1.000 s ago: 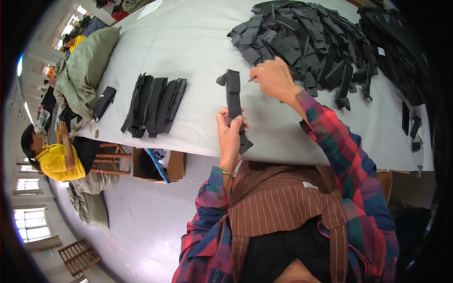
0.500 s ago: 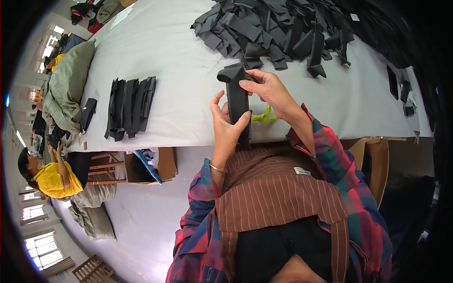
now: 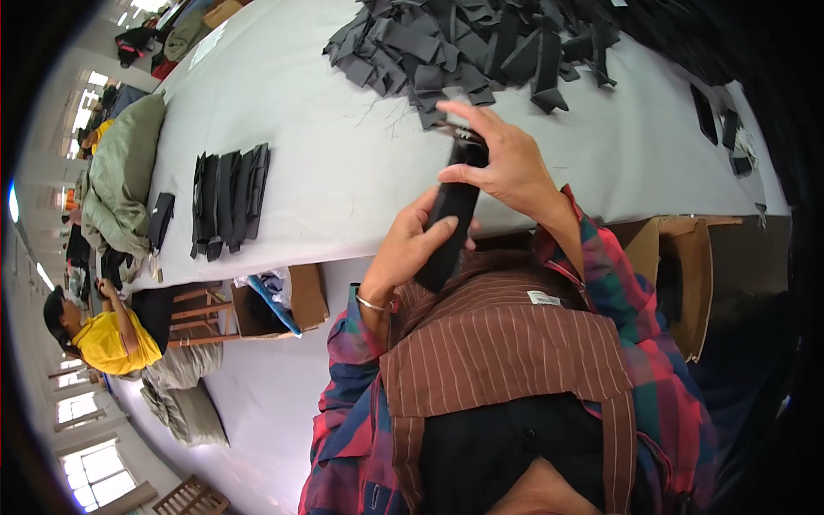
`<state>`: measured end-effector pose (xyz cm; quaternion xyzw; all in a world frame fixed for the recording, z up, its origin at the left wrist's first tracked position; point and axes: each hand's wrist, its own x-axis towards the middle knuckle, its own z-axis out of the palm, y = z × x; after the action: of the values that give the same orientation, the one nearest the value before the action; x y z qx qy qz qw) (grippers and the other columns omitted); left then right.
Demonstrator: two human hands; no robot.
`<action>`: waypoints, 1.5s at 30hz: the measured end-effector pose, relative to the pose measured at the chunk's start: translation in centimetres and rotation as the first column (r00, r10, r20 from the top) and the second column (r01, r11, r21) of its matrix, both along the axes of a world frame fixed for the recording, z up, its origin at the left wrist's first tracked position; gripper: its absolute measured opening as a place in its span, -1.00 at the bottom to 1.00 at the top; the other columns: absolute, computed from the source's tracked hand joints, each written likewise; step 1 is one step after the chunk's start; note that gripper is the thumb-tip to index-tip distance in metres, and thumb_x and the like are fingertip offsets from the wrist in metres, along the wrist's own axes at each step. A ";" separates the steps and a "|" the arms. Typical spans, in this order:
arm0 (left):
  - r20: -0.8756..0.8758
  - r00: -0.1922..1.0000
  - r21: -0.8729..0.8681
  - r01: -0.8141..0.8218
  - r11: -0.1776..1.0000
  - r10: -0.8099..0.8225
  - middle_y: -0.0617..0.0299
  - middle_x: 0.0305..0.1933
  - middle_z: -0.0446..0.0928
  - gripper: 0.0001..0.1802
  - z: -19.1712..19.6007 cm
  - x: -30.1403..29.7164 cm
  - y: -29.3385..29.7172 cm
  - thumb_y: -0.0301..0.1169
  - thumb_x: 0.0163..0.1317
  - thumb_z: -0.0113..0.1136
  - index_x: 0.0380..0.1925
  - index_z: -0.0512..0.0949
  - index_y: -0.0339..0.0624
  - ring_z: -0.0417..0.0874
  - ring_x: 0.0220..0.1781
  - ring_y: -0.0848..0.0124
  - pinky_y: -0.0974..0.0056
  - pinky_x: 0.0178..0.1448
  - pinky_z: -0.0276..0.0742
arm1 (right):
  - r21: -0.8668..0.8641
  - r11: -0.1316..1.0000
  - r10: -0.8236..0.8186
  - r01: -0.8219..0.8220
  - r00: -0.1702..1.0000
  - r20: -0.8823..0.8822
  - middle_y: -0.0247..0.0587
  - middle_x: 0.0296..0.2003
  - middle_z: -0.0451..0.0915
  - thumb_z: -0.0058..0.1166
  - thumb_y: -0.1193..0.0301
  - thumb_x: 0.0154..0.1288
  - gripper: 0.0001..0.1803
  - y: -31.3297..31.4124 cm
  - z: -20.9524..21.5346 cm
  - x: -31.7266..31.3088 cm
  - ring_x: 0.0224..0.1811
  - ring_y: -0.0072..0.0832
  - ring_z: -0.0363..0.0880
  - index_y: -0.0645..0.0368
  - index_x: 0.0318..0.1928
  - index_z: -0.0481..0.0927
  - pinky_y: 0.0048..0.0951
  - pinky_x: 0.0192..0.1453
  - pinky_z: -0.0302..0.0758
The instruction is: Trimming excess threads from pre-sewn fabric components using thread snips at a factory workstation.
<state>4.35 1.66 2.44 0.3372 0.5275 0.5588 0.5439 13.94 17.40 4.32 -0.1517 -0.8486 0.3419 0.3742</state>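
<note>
Left hand (image 3: 407, 247) grips black strip (image 3: 456, 199); pile (image 3: 427, 53) beyond; stacks (image 3: 227, 202) leftward

Black strip (image 3: 456, 202), white-pinstriped brown apron (image 3: 506, 356)

A broad table (image 3: 300, 112) is covered in pale cloth, its edges bowed by the lens. Below it, the smooth lilac-grey floor (image 3: 266, 395) is brightened by glare. A wooden stool (image 3: 202, 311) is placed by the table's edge; a slatted chair (image 3: 193, 498) is cut off at the bottom. The white wall (image 3: 142, 463) is broken by windows (image 3: 97, 472), brightly lit. Tube lights (image 3: 14, 202) are seen glowing at far left.
</note>
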 end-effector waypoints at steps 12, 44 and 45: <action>-0.449 0.833 0.108 -0.309 0.945 0.324 0.19 -0.01 0.49 -0.77 -0.3 0.3 0.9 -0.46 0.29 0.05 -0.07 0.51 -0.23 0.49 0.00 0.40 0.25 0.05 0.43 | -0.973 0.199 -0.321 -0.113 0.931 -0.173 -0.63 -0.54 0.31 0.01 0.39 0.33 -0.88 -1.0 -2.5 0.7 -0.59 -0.84 0.15 0.07 -0.19 0.58 -0.67 -0.61 0.08; 0.526 0.798 0.316 -0.506 0.803 0.295 0.11 -0.33 0.46 -0.65 -0.7 -1.3 0.3 -0.39 0.37 -0.08 0.11 0.31 -0.30 0.48 -0.39 0.35 0.15 -0.06 0.50 | -0.310 0.938 0.132 -0.156 0.987 -0.096 -0.21 -0.30 0.65 0.18 0.36 0.19 -0.76 -1.1 0.1 -0.4 -0.30 -0.39 0.57 0.16 -0.14 0.62 -0.45 -0.19 0.44; 0.503 0.810 0.304 -0.492 0.816 0.301 0.14 -0.34 0.45 -0.56 -0.6 -1.2 0.2 -0.34 0.34 -0.03 0.15 0.28 -0.31 0.46 -0.41 0.38 0.14 -0.05 0.46 | -0.309 0.938 0.135 -0.158 0.986 -0.094 -0.21 -0.30 0.65 0.18 0.36 0.19 -0.76 -0.9 0.4 -0.9 -0.30 -0.39 0.57 0.16 -0.14 0.62 -0.45 -0.19 0.44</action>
<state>3.15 1.88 1.84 0.1925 0.3200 0.8226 0.4289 13.08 16.48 4.67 -0.1335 -0.7779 0.5055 0.3486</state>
